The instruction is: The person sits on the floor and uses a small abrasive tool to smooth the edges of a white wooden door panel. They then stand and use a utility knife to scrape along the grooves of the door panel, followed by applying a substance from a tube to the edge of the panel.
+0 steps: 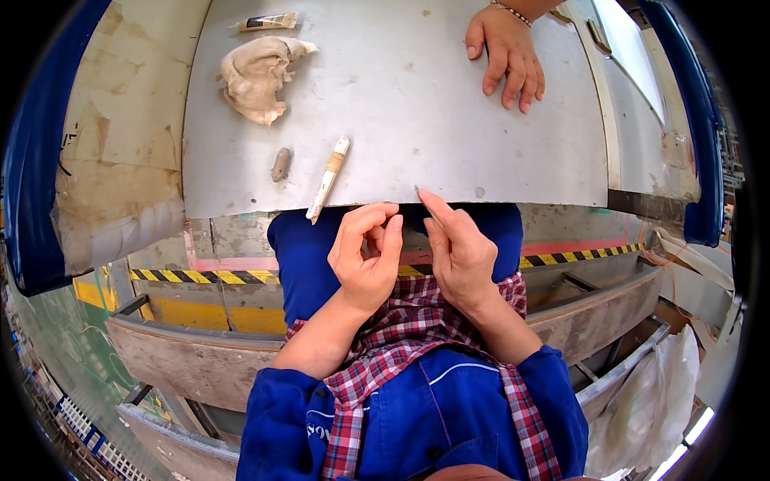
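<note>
The white marker (327,183) juts past the near edge of the desk (425,128), so a bump from the left hand (365,258) might tip it off; that hand's fingers curl, those of the right hand (463,255) point forward, and I can't tell if either grips anything

White, tan-banded marker (325,188), aslant over near edge of tabletop (401,112)

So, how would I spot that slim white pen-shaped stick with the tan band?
Start with the flat, pale-grey tabletop. At its near edge, left of centre, the slim white pen-shaped stick lies slantwise, its lower end overhanging. Unlike the short, rounded, grey-brown stub to its left, it is long, white and banded in tan.
</note>
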### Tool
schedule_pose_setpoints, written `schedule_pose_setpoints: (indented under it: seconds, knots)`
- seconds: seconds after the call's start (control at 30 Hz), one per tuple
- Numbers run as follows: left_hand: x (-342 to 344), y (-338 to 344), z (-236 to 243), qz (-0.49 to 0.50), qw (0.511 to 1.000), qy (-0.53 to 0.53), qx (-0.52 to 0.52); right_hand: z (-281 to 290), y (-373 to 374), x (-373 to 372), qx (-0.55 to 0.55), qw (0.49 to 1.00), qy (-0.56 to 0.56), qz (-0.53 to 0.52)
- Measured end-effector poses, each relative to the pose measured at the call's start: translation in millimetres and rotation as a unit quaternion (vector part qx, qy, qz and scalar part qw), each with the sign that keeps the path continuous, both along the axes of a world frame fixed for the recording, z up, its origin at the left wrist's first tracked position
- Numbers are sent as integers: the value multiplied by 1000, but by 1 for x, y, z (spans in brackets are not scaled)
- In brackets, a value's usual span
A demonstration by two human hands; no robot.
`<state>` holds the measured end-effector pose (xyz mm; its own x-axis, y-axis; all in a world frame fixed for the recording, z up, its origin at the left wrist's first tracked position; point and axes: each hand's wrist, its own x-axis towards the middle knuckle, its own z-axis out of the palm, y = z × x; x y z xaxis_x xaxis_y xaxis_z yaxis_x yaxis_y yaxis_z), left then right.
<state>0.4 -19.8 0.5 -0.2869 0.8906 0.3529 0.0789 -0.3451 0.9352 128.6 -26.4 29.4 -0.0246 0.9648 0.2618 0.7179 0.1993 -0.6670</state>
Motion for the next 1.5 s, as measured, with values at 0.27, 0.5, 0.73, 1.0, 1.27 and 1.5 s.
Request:
schedule_pose_setpoints:
  seconds: [0.27,0.5,0.73,1.0,1.27,1.5]
  knots:
    - [-6,3,-4,-31,995,91,38,-2,-3,0,42,994,-102,11]
    - [-3,5,-3,-25,996,83,30,6,-5,7,38,991,-124,35]
    - [0,9,1,-27,994,99,24,14,1,14,18,999,-28,25]
    - [2,14,-1,-44,988,146,27,11,8,21,-3,998,68,12]
    - [-2,17,-2,-43,978,184,87,7,8,18,4,998,51,21]
    - [-1,12,-4,-6,980,183,81,9,6,22,4,998,-18,57]
